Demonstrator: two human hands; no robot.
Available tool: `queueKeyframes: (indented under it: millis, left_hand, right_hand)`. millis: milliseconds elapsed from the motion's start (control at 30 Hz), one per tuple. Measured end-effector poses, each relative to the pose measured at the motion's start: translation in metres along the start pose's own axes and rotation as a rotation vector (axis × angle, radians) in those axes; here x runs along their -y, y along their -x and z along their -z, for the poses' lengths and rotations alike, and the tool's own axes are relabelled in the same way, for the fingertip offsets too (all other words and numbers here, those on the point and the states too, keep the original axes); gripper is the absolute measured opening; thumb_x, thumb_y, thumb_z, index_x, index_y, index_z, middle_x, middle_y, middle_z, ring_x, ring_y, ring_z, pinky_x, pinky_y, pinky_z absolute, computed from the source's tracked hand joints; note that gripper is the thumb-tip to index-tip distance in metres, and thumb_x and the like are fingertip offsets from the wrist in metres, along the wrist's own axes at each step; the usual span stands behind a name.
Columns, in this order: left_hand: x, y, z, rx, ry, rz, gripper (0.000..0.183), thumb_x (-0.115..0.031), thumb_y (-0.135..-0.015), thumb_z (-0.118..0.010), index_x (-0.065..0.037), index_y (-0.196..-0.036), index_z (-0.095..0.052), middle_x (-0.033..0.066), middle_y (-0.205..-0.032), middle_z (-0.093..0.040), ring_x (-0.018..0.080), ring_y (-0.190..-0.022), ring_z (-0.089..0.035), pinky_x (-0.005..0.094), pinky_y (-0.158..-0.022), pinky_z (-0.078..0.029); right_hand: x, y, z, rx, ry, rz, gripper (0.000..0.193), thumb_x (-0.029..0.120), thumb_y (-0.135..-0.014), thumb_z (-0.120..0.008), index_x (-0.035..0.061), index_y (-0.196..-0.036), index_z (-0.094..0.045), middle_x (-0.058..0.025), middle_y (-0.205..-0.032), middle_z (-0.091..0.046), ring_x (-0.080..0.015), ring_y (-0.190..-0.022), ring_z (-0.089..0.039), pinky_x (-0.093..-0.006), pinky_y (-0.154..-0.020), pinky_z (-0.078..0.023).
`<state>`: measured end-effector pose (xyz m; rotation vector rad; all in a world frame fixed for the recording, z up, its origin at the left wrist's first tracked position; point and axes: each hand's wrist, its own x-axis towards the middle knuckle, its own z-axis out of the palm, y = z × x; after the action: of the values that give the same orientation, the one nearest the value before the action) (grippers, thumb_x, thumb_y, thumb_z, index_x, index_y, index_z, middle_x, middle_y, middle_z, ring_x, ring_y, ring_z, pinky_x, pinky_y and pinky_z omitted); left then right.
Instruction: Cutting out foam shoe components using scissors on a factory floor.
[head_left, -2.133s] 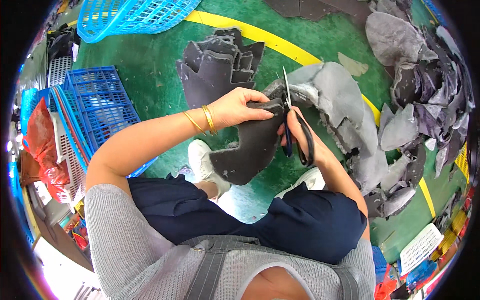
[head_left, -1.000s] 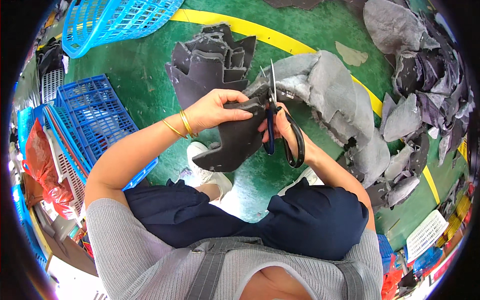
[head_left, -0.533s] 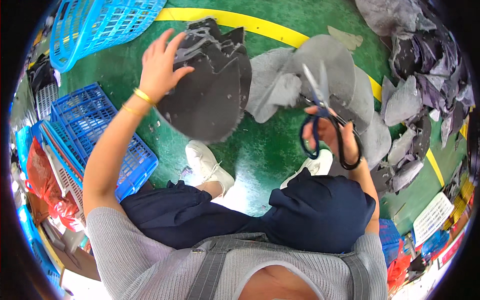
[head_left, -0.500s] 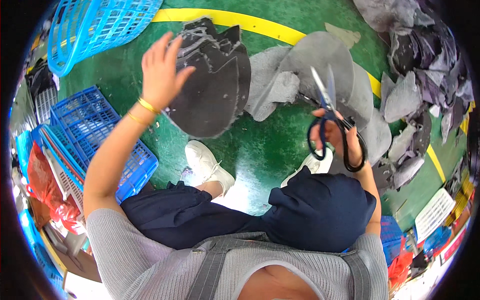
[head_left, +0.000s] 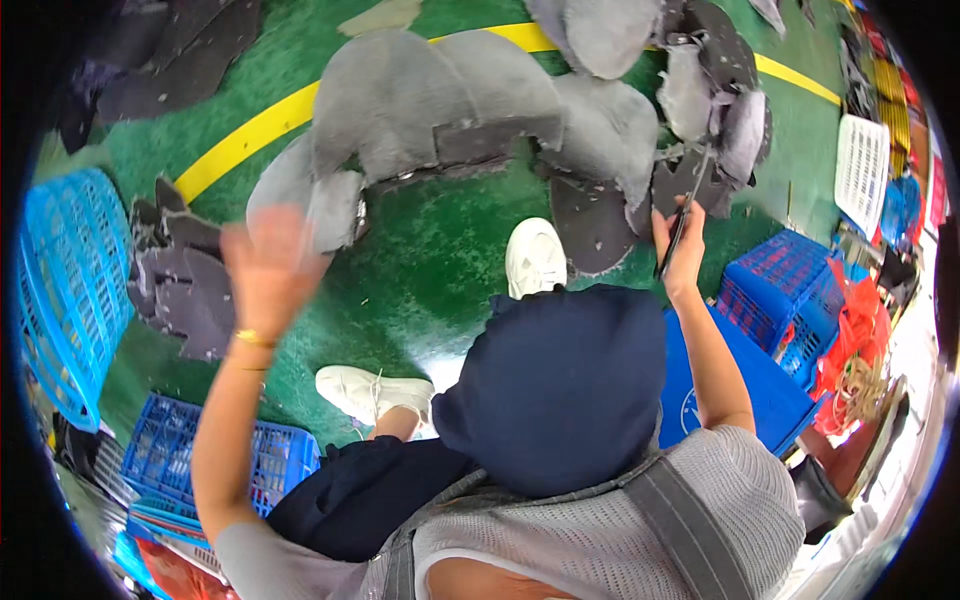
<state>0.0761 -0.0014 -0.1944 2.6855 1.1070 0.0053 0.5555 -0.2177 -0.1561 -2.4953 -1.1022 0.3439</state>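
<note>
Floor (head_left: 430, 245), left edge: dark pieces (head_left: 195, 285) are lying heaped. Left hand (head_left: 273, 262), blurred, is being held spread, touch unclear. Middle: grey pieces (head_left: 400, 90) are lying overlapped; finished or unfinished cannot be told. Right: scissors (head_left: 696, 184) are being gripped by right hand (head_left: 684, 255).

There are two white shoes (head_left: 535, 258) and one pair of scissors (head_left: 683, 218).
</note>
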Motion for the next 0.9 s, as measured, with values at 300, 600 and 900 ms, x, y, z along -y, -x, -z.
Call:
queueKeyframes:
  millis: [300,600,900]
  left_hand:
    - [0.009,-0.02,0.003,0.207,0.378,0.128,0.035,0.012,-0.066,-0.049,-0.005,-0.096,-0.056,0.0116,-0.101,-0.06,0.0313,-0.098,-0.056,0.038,-0.086,-0.045]
    - [0.014,0.045,0.119,0.455,0.926,0.554,0.033,0.013,-0.073,-0.045,-0.002,-0.099,-0.058,0.005,-0.098,-0.063,0.0146,-0.096,-0.057,0.0272,-0.087,-0.043]
    - [-0.023,0.019,0.083,0.72,1.607,0.434,0.036,0.007,-0.078,-0.053,-0.001,-0.111,-0.061,0.0104,-0.116,-0.06,0.0201,-0.11,-0.054,0.0322,-0.099,-0.039]
  right_hand:
    - [-0.145,-0.143,0.004,0.006,0.453,0.282,0.055,0.008,-0.072,-0.067,0.0078,-0.122,-0.043,-0.0189,-0.109,-0.054,-0.0404,-0.105,-0.048,-0.0464,-0.089,-0.04]
    - [-0.128,-0.163,0.007,0.313,0.275,0.236,0.053,-0.006,-0.071,-0.057,0.0114,-0.121,-0.048,-0.0212,-0.106,-0.059,-0.0371,-0.103,-0.056,-0.0417,-0.086,-0.044]
    - [-0.162,-0.264,0.319,0.355,0.067,-0.214,0.059,-0.008,-0.078,-0.055,0.0098,-0.132,-0.041,-0.006,-0.11,-0.056,-0.0127,-0.089,-0.056,-0.0249,-0.072,-0.049]
